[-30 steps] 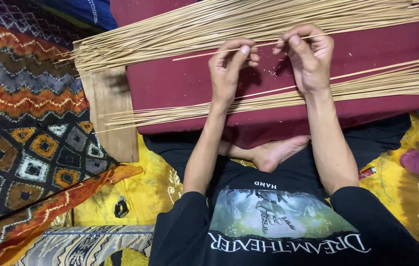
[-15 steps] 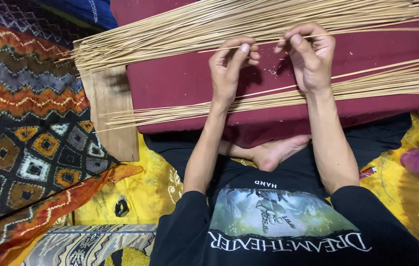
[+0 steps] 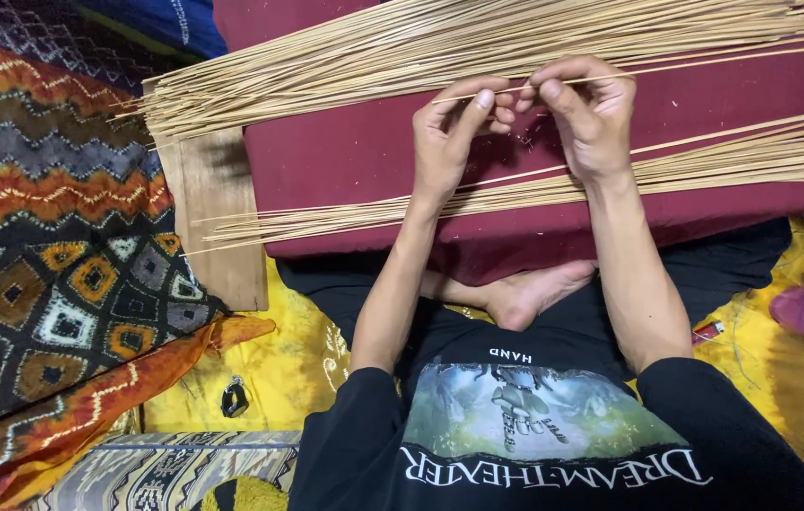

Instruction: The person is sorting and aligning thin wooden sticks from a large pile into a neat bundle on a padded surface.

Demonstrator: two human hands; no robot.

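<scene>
We see both hands up over the maroon cushion (image 3: 355, 151), pinching one thin bamboo stick (image 3: 667, 68) between them. Left hand (image 3: 449, 137) has thumb and forefinger closed on the stick's near end, other fingers curled loosely. Right hand (image 3: 586, 114) is clenched round the same stick just beside the left, fingertips nearly touching. The stick runs out to the right from the grip, lifted a little above the cushion.

We judge the stick very light, stiff along its length but easy to snap or bow if bent, since it is so thin. Smooth and dry-looking, so probably a bit slippery; a fingertip pinch near one end, as here, looks like the sensible hold, with the second hand close by to keep it from flexing.

Around it: a big fanned upper pile of sticks (image 3: 421, 47) lies across the far side of the cushion, and a lower bundle of sticks (image 3: 705, 166) lies along the near edge, partly under the wrists. A wooden board (image 3: 218, 218) sits under the stick tips at the left. Patterned fabric (image 3: 43, 237) to the left, yellow cloth (image 3: 279, 369) below, a bare foot (image 3: 525, 293) tucked under the cushion. We also see a small red lighter (image 3: 707, 331) by the right arm.
</scene>
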